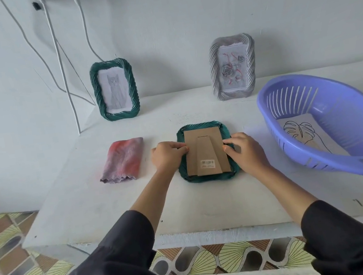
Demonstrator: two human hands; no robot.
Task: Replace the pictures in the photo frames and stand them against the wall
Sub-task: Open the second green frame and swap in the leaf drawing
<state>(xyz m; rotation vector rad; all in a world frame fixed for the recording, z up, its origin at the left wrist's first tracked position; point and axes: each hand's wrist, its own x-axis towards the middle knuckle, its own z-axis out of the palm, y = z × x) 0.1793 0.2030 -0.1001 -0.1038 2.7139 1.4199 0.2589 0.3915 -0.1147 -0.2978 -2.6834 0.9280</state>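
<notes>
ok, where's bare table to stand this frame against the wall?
Wall gap between green frame and grey frame is bare; so is the near edge of the table. Crowded: basket fills the right; cloth, left hand, right hand and face-down frame take the middle.

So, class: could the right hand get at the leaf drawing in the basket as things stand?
Probably yes: the basket is open-topped beside the right hand, and nothing covers the leaf drawing.
</notes>
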